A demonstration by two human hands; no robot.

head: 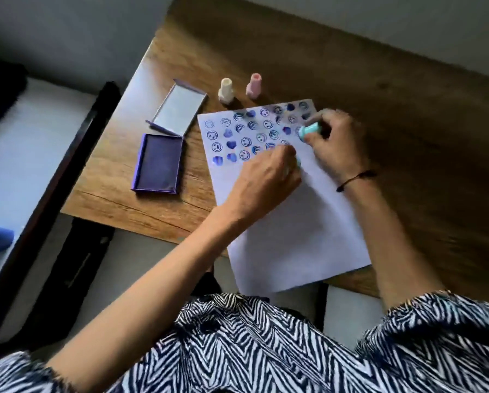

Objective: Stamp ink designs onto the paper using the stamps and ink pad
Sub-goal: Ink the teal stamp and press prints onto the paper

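A white sheet of paper [300,222] lies on the wooden table [351,80], its upper part covered with rows of blue smiley, rainbow and heart prints [246,131]. My right hand [336,143] grips a teal stamp [308,132] tilted on its side just above the paper's right edge. My left hand [268,177] is curled over the paper below the prints, with a bit of pale teal, a small piece I cannot identify, showing at its fingertips [297,163]. The open purple ink pad [159,163] lies left of the paper.
The ink pad's hinged lid [178,110] lies open behind it. A white stamp [226,90] and a pink stamp [254,85] stand upright beyond the paper's top edge. The table's near edge runs under the paper; a dark chair and a bed frame are at left.
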